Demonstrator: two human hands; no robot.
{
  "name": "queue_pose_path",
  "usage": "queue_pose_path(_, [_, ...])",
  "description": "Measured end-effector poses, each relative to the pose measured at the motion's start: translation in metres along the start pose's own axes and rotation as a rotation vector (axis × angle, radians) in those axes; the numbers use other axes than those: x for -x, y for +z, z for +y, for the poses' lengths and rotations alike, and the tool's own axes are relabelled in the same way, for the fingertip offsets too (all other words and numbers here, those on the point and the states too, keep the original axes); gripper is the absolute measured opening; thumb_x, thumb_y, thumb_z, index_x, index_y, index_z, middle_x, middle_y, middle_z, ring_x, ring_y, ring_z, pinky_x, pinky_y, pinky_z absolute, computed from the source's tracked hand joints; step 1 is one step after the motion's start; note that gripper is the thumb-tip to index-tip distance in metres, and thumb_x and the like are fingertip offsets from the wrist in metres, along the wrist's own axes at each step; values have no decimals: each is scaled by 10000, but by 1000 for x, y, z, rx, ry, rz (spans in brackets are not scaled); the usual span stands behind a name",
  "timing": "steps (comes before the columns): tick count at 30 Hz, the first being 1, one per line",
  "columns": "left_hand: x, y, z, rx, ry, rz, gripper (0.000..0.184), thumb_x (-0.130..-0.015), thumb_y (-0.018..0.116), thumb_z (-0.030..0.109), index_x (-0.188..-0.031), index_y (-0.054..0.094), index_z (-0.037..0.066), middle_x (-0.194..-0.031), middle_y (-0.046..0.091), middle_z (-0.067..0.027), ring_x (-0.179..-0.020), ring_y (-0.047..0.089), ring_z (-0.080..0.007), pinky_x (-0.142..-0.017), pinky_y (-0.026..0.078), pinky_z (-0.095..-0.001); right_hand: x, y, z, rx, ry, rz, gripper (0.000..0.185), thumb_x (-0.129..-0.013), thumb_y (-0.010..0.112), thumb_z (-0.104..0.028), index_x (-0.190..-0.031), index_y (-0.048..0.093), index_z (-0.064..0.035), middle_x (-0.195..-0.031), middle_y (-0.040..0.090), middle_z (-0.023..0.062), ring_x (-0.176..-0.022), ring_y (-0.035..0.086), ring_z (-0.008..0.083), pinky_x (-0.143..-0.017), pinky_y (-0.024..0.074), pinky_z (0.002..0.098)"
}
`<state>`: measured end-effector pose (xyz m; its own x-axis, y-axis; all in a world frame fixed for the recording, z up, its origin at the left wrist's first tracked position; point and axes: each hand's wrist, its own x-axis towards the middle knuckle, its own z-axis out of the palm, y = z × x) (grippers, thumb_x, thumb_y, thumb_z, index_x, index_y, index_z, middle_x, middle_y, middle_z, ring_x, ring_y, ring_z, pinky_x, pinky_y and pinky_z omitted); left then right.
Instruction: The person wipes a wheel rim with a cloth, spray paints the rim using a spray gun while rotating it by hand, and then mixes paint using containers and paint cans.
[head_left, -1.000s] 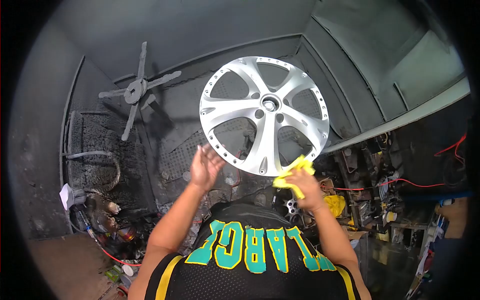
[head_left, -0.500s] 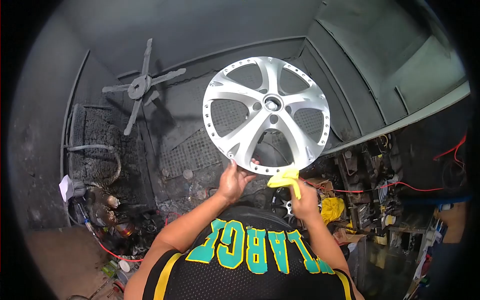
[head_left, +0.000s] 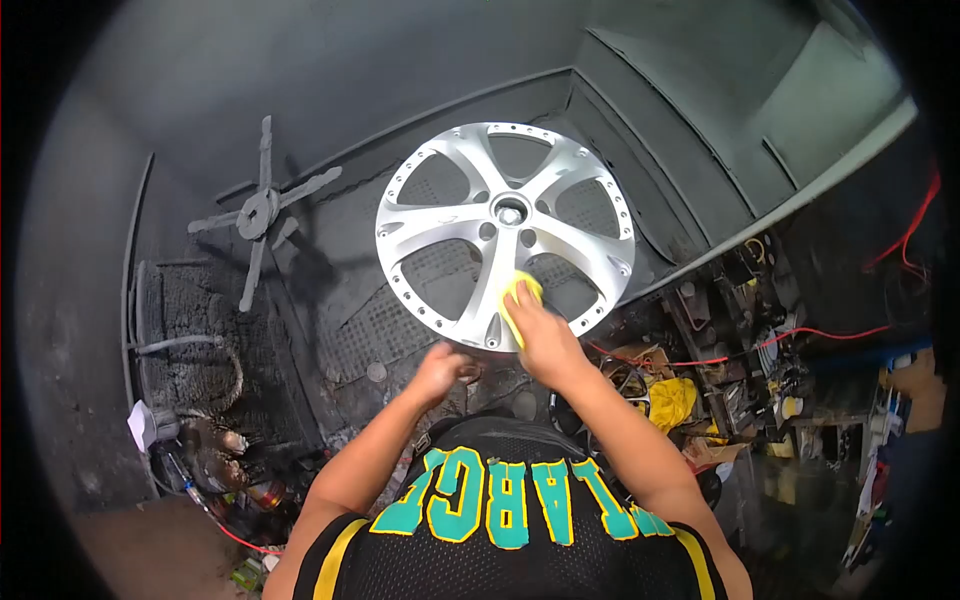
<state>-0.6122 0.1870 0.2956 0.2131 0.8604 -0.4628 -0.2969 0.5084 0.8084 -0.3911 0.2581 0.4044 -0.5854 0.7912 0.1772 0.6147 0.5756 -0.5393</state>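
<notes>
A silver wheel rim (head_left: 507, 170) with five spokes faces me, its outer lip dotted with small holes. My right hand (head_left: 550, 345) presses a folded yellow cloth (head_left: 522, 290) against the lower spoke, fingers closed over it. Just below the rim's bottom edge is my left hand (head_left: 440, 372), curled in a loose fist and slightly blurred. No object shows in it, and I cannot tell whether it touches the rim.
Dark walls enclose a grimy booth, with a grey cross-shaped stand (head_left: 260, 212) at left. A white-topped spray gun (head_left: 150, 428) sits lower left. Cluttered shelves, a yellow bag (head_left: 672, 402) and a red hose (head_left: 835, 333) lie at right.
The rim has turned and shifted left in view. My right hand brought the cloth from the bottom edge up onto a spoke. My left hand came off the rim's edge and curled.
</notes>
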Motion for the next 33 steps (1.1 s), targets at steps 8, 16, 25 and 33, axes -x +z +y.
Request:
queue_pose_path(8, [4, -52, 75, 215, 373, 428, 319, -1073, 413, 330, -1159, 572, 67, -949, 637, -51, -835, 605, -139, -747, 491, -313, 81, -78, 87, 413, -52, -18, 504, -645, 672, 5, -1146, 667, -52, -1401, 588, 162, -1391, 483, 286, -1199, 256, 546])
queue_pose_path(16, [-7, -17, 63, 225, 250, 385, 599, -1066, 248, 583, -1148, 582, 93, -1052, 673, -94, -953, 648, -189, -800, 522, -360, -57, -90, 34, 50, 165, 335, 437, -802, 547, 42, -1226, 627, -26, -1218, 649, 209, -1153, 591, 411, -1008, 468, 436])
queue_pose_path(25, [-8, 5, 24, 227, 299, 399, 620, -1067, 196, 588, -1178, 542, 86, -1053, 688, -151, -997, 680, -258, -864, 538, -417, 63, -17, 7, 53, -247, -215, 699, -631, 639, 16, -1327, 591, -33, -1486, 514, 154, -1420, 436, 356, -1074, 401, 564])
queue_pose_path(33, [-18, 24, -49, 358, 358, 77, 593, -1080, 298, 522, -1455, 425, 80, -1427, 528, -118, -1255, 565, -227, -1057, 460, -393, -4, 4, -24, 78, -480, -291, 656, -685, 655, -21, -1334, 558, -4, -1460, 520, 204, -1384, 478, 347, -1140, 389, 460])
